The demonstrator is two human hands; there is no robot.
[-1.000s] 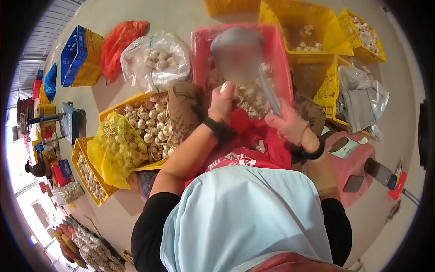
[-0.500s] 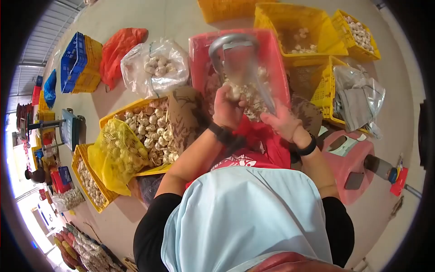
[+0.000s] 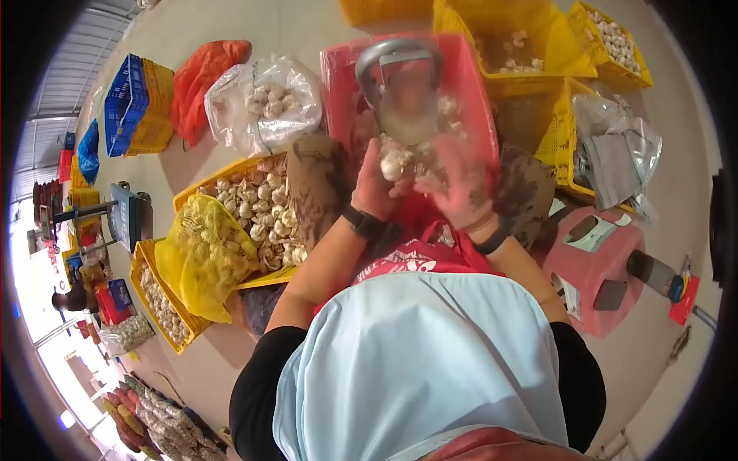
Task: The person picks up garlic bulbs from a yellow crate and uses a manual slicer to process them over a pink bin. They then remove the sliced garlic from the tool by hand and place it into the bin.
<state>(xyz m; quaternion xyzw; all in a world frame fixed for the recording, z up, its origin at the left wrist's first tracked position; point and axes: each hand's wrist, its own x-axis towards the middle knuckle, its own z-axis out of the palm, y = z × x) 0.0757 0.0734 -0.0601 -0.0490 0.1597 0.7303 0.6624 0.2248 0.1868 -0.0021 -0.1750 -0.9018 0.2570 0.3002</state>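
My left hand is closed around a whitish garlic bulb, just over the near side of a red-pink tub. Close on its right is my right hand, smeared by motion, its fingers too blurred to read. Loose garlic and peel lie inside the tub. Above them stands a curved grey metal tool, like a thick hoop, with a blurred middle.
On the left, a yellow crate of garlic bulbs carries a yellow mesh bag. Beyond it sits a clear plastic bag of bulbs. Yellow crates stand at the upper right, and a pink plastic container is at the right.
My right hand has moved left, towards the garlic bulb in my left hand. The long grey bar that reached down to the right hand no longer shows there. The view has shifted slightly.
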